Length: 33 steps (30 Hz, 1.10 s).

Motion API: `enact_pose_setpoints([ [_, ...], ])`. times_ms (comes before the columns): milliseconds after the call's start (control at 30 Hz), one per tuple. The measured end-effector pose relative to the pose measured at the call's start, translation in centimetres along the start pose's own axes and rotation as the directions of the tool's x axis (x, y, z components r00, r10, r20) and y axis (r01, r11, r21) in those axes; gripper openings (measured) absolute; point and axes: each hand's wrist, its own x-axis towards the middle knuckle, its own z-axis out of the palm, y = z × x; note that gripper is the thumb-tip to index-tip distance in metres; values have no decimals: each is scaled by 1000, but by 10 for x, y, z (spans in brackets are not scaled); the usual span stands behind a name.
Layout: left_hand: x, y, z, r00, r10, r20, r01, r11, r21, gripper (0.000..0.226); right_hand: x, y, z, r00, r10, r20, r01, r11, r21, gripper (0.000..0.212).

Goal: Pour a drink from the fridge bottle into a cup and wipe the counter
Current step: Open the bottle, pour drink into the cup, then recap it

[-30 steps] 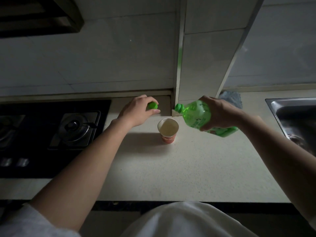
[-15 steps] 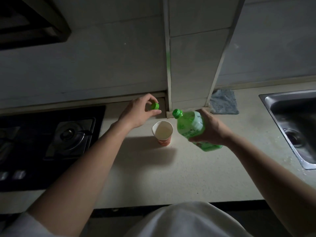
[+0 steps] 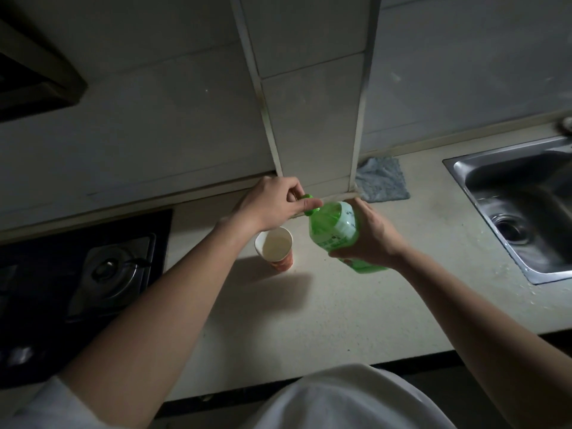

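My left fingers (image 3: 295, 208) have brought the pinched green cap (image 3: 308, 198) to the mouth of the bottle (image 3: 335, 230) gripped by my right fingers (image 3: 342, 252), beside the filled cup (image 3: 274, 246) on the counter (image 3: 309, 320); pouring seems done.

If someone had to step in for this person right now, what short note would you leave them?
Right hand: grips the green bottle, tilted, in the air right of the cup.
Left hand: pinches the green cap at the bottle's mouth; whether it is screwed on, I cannot tell.
Cup: upright on the counter, seemingly holding pale drink, so pouring looks done.
Left to do: close the bottle, then wipe the counter; the blue-grey cloth lies by the wall pillar.
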Motion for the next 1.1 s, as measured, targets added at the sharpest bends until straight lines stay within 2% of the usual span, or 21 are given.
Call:
enact_pose_setpoints([
  [133, 3, 8, 4, 1000, 4, 20, -5, 1000, 22, 49, -3, 4, -4, 1000, 12, 2, -12, 1000, 16, 95],
  [333, 6, 15, 7, 998, 2, 62, 7, 991, -134, 43, -4, 5, -12, 999, 28, -21, -27, 999, 35, 95],
  [567, 7, 21, -3, 989, 27, 145, 9, 971, -240, 33, -1, 6, -15, 999, 21, -33, -21, 1000, -1, 95],
  [700, 8, 19, -8, 979, 65, 192, -35, 987, -156, 29, -1, 7, -14, 1000, 12, -25, -12, 1000, -14, 95],
  [867, 7, 15, -9, 979, 100, 178, -92, 994, -57, 32, 0, 4, -12, 1000, 16, -20, -16, 1000, -10, 94],
  [1100, 4, 15, -11, 977, 137, 166, -114, 984, -140, 43, 2, 0, -12, 1000, 11, -18, -11, 1000, 18, 94],
])
